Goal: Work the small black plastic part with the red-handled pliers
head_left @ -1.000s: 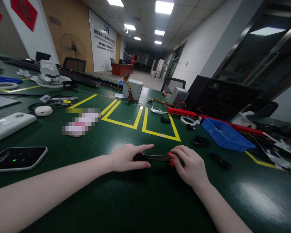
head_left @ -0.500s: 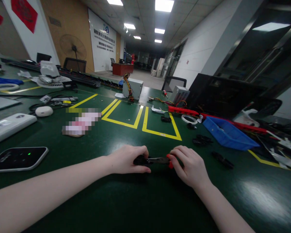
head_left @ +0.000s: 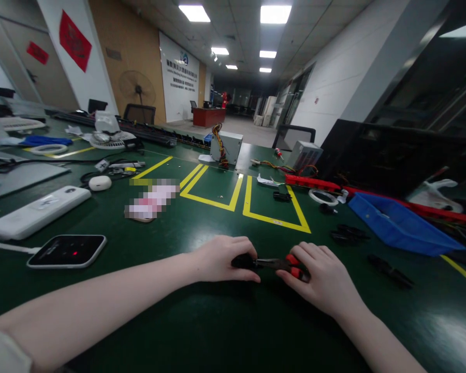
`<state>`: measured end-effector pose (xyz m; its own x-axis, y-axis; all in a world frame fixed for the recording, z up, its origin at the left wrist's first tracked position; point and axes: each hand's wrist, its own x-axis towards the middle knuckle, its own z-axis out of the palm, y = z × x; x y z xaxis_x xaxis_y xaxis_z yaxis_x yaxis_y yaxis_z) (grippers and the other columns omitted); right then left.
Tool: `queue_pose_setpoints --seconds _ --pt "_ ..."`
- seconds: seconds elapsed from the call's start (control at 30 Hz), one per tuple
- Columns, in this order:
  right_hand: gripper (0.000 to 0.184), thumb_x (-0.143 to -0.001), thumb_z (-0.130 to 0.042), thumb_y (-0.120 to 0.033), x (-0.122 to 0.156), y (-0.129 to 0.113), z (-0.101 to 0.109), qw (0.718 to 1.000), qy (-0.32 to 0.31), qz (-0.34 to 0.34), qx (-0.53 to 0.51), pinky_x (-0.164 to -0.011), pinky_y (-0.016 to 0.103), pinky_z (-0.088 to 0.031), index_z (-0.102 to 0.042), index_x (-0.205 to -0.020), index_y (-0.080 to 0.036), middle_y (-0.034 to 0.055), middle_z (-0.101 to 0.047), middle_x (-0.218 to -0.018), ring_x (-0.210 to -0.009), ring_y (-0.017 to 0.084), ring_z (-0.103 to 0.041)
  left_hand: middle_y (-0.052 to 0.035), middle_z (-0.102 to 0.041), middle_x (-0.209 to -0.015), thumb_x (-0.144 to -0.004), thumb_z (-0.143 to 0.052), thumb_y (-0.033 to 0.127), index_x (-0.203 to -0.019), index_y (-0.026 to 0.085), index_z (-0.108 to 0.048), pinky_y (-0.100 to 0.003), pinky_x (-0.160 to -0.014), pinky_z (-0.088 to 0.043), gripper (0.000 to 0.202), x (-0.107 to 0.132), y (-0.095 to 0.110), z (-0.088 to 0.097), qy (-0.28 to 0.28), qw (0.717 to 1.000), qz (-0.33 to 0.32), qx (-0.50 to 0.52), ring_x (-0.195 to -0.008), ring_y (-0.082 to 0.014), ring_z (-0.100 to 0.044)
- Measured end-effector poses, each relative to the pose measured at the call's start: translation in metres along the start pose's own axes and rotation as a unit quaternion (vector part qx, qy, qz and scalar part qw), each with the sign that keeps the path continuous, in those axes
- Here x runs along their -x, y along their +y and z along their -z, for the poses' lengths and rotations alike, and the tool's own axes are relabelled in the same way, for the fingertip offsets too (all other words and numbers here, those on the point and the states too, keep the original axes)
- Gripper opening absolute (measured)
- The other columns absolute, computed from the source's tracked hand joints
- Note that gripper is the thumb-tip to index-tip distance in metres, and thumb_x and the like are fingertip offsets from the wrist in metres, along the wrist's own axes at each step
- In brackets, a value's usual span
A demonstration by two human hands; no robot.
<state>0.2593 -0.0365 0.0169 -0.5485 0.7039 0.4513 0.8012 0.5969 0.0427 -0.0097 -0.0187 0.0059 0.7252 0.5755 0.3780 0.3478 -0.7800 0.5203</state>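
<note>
In the head view my left hand (head_left: 221, 259) is closed round a small black part (head_left: 243, 262), mostly hidden by the fingers, so its kind does not show. My right hand (head_left: 324, 274) grips needle-nose pliers (head_left: 272, 263) by their red handles. The jaws point left and their tips meet the black part near my left fingertips; whether they clamp it I cannot tell. Both hands are held low over the green table (head_left: 202, 321). To the right of my right hand lie several black parts (head_left: 349, 234) and a longer black piece (head_left: 390, 270).
A blue bin (head_left: 404, 228) stands at the right, beside a red strip (head_left: 314, 182). A pixelated pink object (head_left: 151, 202), a white power bank-like box (head_left: 39, 210) and a dark-faced device (head_left: 68, 252) lie at the left. Farther back is a metal box with wires (head_left: 231, 147).
The view has swung left, so everything sits farther right in it. More of the pliers' red handles shows at my right hand. The device's light went from green to red.
</note>
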Motion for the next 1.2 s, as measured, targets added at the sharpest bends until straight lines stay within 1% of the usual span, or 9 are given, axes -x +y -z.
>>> queue_pose_setpoints --seconds 0.1,0.27,0.43,0.7,0.87,1.2 --pt "0.037 -0.084 -0.058 -0.058 0.000 0.003 -0.002 1.000 0.010 -0.004 0.005 -0.059 0.032 -0.039 -0.059 -0.081 -0.022 0.0053 -0.061 -0.077 -0.067 0.019 -0.055 -0.0024 -0.067 -0.094 -0.086 -0.069 0.045 -0.100 0.017 -0.060 -0.025 -0.068 -0.044 0.032 -0.001 0.000 0.001 0.016 1.000 -0.010 -0.024 -0.082 -0.0166 -0.064" --pt "0.036 -0.084 -0.058 -0.058 0.000 0.004 -0.004 1.000 0.010 -0.009 0.017 -0.059 0.031 -0.039 -0.058 -0.080 -0.022 0.0051 -0.061 -0.077 -0.069 0.019 -0.055 -0.0027 -0.069 -0.095 -0.088 -0.069 0.044 -0.101 0.018 -0.061 -0.027 -0.074 -0.046 0.030 -0.002 0.002 0.003 0.005 0.999 -0.001 -0.033 -0.085 -0.0177 -0.066" --pt "0.038 -0.086 -0.055 -0.058 0.001 0.002 -0.002 0.999 -0.004 -0.024 0.023 -0.060 0.031 -0.041 -0.059 -0.082 -0.020 0.0058 -0.061 -0.079 -0.070 0.020 -0.056 -0.0027 -0.069 -0.095 -0.087 -0.069 0.042 -0.103 0.018 -0.061 -0.024 -0.070 -0.045 0.030 -0.002 0.001 0.001 0.005 1.000 0.016 -0.025 -0.084 -0.0167 -0.066" --pt "0.039 -0.085 -0.056 -0.058 0.002 -0.004 -0.004 0.999 -0.012 -0.044 0.027 -0.061 0.032 -0.040 -0.059 -0.082 -0.019 0.0063 -0.060 -0.079 -0.071 0.020 -0.056 -0.0011 -0.070 -0.091 -0.087 -0.070 0.044 -0.103 0.019 -0.062 -0.023 -0.066 -0.044 0.030 -0.001 0.001 0.001 0.011 0.999 0.036 -0.036 -0.078 -0.0161 -0.066" --pt "0.041 -0.087 -0.054 -0.059 0.001 -0.007 -0.003 0.998 -0.016 -0.049 0.025 -0.061 0.032 -0.040 -0.059 -0.082 -0.018 0.0069 -0.060 -0.078 -0.071 0.020 -0.056 -0.0006 -0.069 -0.091 -0.084 -0.071 0.045 -0.100 0.019 -0.063 -0.023 -0.065 -0.044 0.031 -0.001 0.002 0.001 0.015 0.998 0.066 -0.006 -0.076 -0.0153 -0.064" --pt "0.034 -0.085 -0.057 -0.055 0.000 -0.010 -0.002 0.993 -0.058 -0.099 -0.036 -0.060 0.030 -0.041 -0.056 -0.079 -0.021 0.0048 -0.061 -0.079 -0.070 0.018 -0.056 -0.0022 -0.065 -0.105 -0.087 -0.069 0.039 -0.105 0.019 -0.061 -0.028 -0.077 -0.050 0.027 -0.001 0.003 0.002 -0.002 0.999 0.051 0.015 -0.089 -0.0179 -0.064"
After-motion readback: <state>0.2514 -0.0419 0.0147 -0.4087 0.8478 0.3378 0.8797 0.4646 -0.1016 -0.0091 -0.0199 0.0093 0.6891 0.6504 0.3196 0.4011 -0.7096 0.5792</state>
